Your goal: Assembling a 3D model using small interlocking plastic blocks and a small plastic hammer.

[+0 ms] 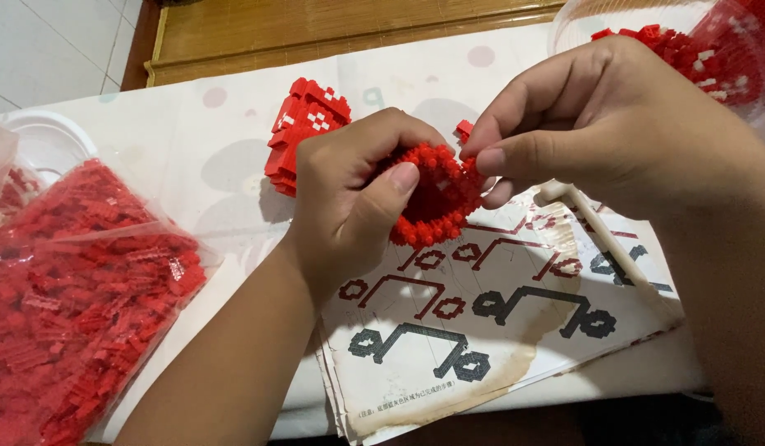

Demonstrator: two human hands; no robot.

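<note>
My left hand (pixel 353 194) grips a small ring of red studded bricks (pixel 436 198) above the table. My right hand (pixel 597 124) pinches the ring's right edge, with a tiny red brick (pixel 463 130) at its fingertips. Under the hands lies a stained paper instruction sheet (pixel 498 322) printed with red and black ring diagrams. A built red block with white dots (pixel 304 128) stands behind my left hand. A white plastic tool (pixel 597 231) lies on the sheet below my right hand.
A clear plastic bag full of loose red bricks (pixel 77 281) fills the left side. A clear container (pixel 729 49) with red and white bricks sits at the top right. A white dish (pixel 35 136) sits far left. The table's near edge runs along the bottom.
</note>
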